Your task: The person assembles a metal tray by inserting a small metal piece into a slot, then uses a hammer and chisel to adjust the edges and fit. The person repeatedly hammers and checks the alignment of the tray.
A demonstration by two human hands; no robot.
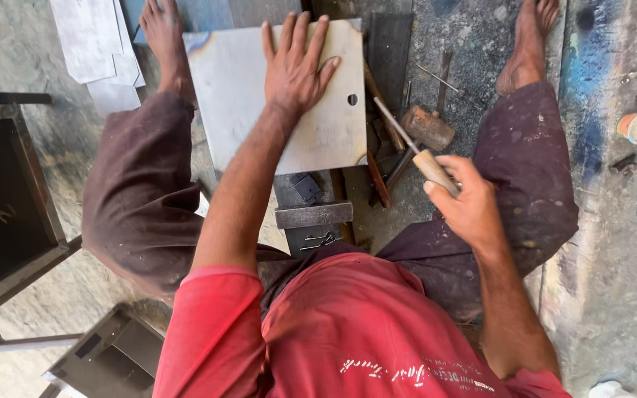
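Head view: left hand [294, 70] lies flat, fingers spread, pinning the metal sheet [278, 96]; right hand [466, 203] grips a wooden-handled tool [414, 151], probably a file, which next needs aligning with the sheet's edge.

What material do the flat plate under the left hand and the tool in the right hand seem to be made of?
The plate looks like bare sheet metal: grey, dull, smudged, with a bluish tint at one corner and a small round hole. The tool in the right hand seems to have a pale wooden handle and a thin metal shaft. The left hand lies flat on the plate.
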